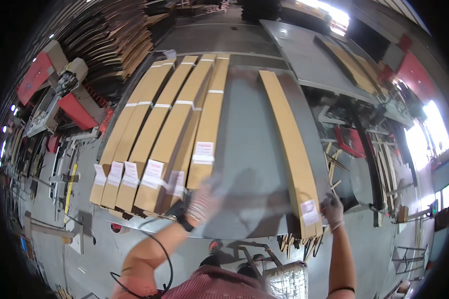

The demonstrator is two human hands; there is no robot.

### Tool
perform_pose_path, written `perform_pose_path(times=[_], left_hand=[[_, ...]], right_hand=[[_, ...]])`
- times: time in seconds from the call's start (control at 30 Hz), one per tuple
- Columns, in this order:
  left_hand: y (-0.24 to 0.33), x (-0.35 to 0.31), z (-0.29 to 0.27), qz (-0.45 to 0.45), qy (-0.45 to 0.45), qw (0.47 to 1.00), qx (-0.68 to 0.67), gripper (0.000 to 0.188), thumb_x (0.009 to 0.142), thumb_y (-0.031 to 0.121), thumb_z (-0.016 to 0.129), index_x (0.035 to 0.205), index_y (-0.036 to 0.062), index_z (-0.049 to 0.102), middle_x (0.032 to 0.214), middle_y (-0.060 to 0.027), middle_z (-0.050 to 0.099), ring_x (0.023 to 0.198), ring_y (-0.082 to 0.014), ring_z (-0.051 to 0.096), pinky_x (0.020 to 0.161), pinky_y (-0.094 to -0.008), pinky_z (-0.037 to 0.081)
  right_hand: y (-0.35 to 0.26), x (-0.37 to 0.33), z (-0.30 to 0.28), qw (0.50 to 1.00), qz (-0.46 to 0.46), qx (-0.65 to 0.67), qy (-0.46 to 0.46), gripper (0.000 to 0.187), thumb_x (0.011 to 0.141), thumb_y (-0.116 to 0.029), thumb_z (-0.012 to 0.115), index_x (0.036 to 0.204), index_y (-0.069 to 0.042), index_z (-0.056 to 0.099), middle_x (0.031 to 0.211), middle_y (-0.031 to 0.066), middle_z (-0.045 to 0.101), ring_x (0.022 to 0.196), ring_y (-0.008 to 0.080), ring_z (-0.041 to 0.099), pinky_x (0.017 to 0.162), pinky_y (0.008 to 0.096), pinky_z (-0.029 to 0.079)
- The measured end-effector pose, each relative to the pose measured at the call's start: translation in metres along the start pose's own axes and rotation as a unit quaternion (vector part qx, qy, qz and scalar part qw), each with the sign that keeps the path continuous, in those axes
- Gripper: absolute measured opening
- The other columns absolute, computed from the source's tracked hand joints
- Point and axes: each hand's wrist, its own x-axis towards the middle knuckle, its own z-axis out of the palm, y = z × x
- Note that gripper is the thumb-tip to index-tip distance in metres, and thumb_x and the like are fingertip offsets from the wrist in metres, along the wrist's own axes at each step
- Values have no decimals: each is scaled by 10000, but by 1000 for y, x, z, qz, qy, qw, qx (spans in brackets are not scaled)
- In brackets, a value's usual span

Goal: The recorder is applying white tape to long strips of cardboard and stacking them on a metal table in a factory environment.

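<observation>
My left hand, in a pale striped glove with a black band at the wrist, is smeared by motion. It is just below the near end of a long cardboard box that bears a white label. My right hand, gloved with dark fingertips, is at the right edge of another long box, beside its label. Its fingers look curled, and whether anything is in them is hidden. The boxes lie on a grey tabletop.
Several strapped, labelled boxes lie side by side on the left. Red-and-grey machines stand at the left. Stacked sheets rise behind. A second grey table is at the far right. A wrapped cart stands below the table's near edge.
</observation>
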Motion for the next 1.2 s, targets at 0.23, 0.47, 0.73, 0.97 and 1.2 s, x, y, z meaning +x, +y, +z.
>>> perform_pose_path(times=[0.23, 0.47, 0.73, 0.97, 1.2], left_hand=[[41, -39, 302, -127, -258, 945, -157, 369, 1003, 19, 405, 1323, 75, 579, 1383, -212, 538, 1329, -313, 487, 1142, -350, 372], [87, -52, 348, -162, -259, 952, -7, 405, 959, 5, 432, 1342, 85, 533, 1270, -261, 557, 1186, -329, 557, 1038, -364, 433], [15, -94, 375, -209, -121, 952, -190, 347, 973, 132, 541, 1310, 50, 556, 1201, -145, 647, 1097, -230, 606, 937, -332, 472], [98, -149, 296, -352, -188, 889, -223, 632, 886, 367, 742, 1282, -69, 512, 1174, -179, 669, 1082, -245, 630, 964, -351, 478], [36, -174, 315, -363, -158, 900, -184, 593, 879, 359, 758, 1259, -42, 542, 1179, -115, 650, 1075, -189, 601, 961, -340, 466]], right_hand=[[82, 41, -58, 990, 123, -9, -66, 422, 958, -323, 615, 1306, -95, 541, 1020, 72, 698, 810, 159, 660, 536, 308, 518], [79, 7, -27, 977, 173, -14, -122, 559, 926, -465, 635, 1287, -41, 589, 1091, 117, 687, 931, 222, 664, 727, 361, 564], [97, -33, 1, 983, 104, -70, -135, 566, 917, -449, 676, 1269, -9, 616, 1125, 199, 697, 1026, 271, 674, 852, 345, 533], [91, -116, -7, 974, 129, 36, -185, 649, 869, -447, 736, 1344, -36, 573, 1029, 80, 688, 801, 136, 650, 565, 275, 543], [120, -128, -23, 955, 208, 54, -205, 678, 864, -450, 740, 1394, -79, 537, 1192, 54, 644, 1024, 156, 601, 611, 293, 518]])
